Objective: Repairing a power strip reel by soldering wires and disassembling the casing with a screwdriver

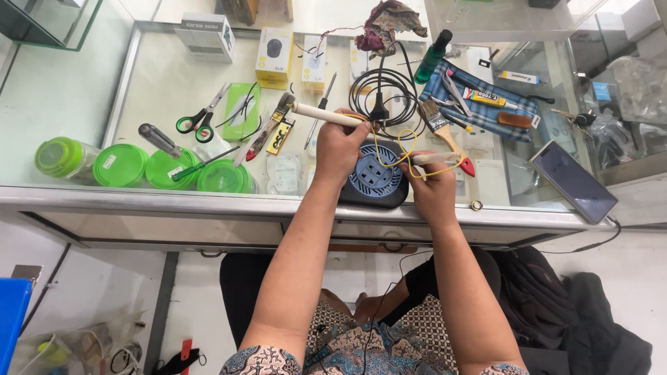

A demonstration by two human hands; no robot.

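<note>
A round dark device with a blue slotted face (376, 175) lies on the glass counter (174, 201), close to its near edge, and both hands are set over it. The left hand (340, 146) is closed around the cream handle of a soldering iron (316, 112), whose shaft runs up and to the left. The right hand (432, 182) is closed on a pale probe-like tool (436, 159), and a thin yellow wire (410, 149) is looped between the two hands above the device.

For this step to be done well, both wrists would best be rested on the counter's metal rim (208, 206), so that the tips are kept steady; the yellow wire should be kept slack and away from the hot tip, and the device should be kept flat.

Little free room is left. Just beyond the hands a coiled black cable with a plug (379, 94) is laid, and a paint brush (441, 128) lies immediately to the right, touching the wire's loop or nearly so; which cannot be told. Further right a checked tool pouch (486, 104) and a phone (573, 180) are placed, the phone near the counter's edge. To the left, green lidded jars (132, 167), scissors (201, 121) and a screwdriver (158, 139) are found. The iron's handle could only be swung leftward over a small bare patch; the near edge leaves the device scant margin.
</note>
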